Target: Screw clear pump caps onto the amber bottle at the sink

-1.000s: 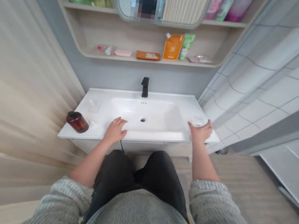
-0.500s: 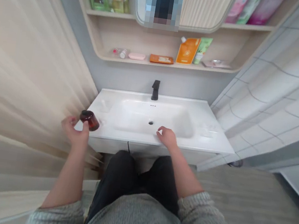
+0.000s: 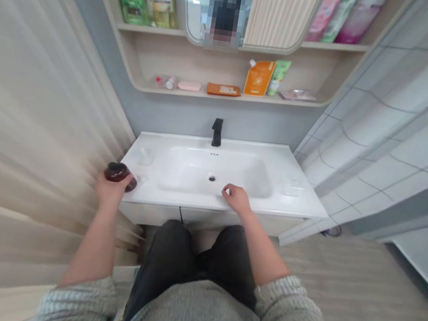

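Observation:
My left hand (image 3: 110,189) is wrapped round a dark brown bottle (image 3: 117,173) with a black cap, at the left end of the white washbasin counter (image 3: 304,202). The bottle leans, its cap pointing up and to the left, and my fingers hide part of its body. Whether its base touches the counter I cannot tell. Over the front rim of the basin (image 3: 184,169) is my right hand (image 3: 237,199), its fingers curled in toward the thumb with nothing visible in them.
A black faucet (image 3: 217,133) stands behind the basin. Clear containers (image 3: 146,157) sit on both sides of the counter. The shelf above bears an orange pouch (image 3: 259,78), a green tube (image 3: 278,78) and small items. A pale curtain (image 3: 45,103) hangs close on the left.
My left hand has closed round the brown bottle, where before its fingers were spread beside it. The right hand's fingers have curled in more. The view has shifted slightly.

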The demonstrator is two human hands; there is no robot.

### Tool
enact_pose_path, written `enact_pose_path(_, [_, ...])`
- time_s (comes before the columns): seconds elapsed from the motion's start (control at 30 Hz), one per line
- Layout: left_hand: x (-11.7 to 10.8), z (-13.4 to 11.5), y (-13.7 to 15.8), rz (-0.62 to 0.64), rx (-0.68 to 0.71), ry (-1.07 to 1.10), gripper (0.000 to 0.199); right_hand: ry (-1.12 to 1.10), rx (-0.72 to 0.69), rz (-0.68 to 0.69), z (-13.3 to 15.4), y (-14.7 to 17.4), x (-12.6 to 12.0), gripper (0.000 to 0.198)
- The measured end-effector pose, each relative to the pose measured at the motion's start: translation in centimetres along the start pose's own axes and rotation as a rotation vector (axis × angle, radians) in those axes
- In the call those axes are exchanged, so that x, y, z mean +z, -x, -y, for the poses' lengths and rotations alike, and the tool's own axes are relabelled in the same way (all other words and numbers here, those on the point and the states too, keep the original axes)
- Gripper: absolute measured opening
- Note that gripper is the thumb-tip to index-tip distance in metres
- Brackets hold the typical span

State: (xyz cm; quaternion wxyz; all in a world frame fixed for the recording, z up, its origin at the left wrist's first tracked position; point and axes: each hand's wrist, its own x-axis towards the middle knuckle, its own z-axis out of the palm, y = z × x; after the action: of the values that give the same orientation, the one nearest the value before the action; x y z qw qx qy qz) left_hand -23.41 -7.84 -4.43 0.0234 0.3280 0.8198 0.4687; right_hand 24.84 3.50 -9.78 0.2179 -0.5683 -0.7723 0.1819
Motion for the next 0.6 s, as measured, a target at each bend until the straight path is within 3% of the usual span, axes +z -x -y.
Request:
enact_pose_path(0.1, [-2.0,-1.7,1.3,-0.124,0.023,-0.006,0.086,-0.001,-0.007,-0.004,0.3,0.2,-0.2,0.026])
enact_pose_path(0.2, [-3.4,-4.1,3.4,-0.116,0.105,-0.005,0.09,-0.04,0.016,-0.027,1.6,0.5,-0.6,0.026])
enact_pose_path(0.3, [-3.4,-6.8,7.0,0.006,0.215,0.024,0.086,-0.164,-0.024,-0.055,4.9,1.3,-1.9,0.026])
enact_pose_path(0.4, [-2.3,-9.4,11.9,0.212,0.344,0.05,0.078,-0.229,-0.184,-0.028,10.0,3.0,-4.9,0.041])
enact_pose_path(0.47, [-1.3,-10.8,15.1,0.338,0.392,0.084,0.075,-0.169,-0.303,-0.007,13.5,4.3,-7.7,0.054])
enact_pose_path(0.6, [0.1,-12.8,19.9,0.501,0.431,0.116,0.073,0.161,-0.362,-0.006,18.8,6.4,-12.3,0.065])
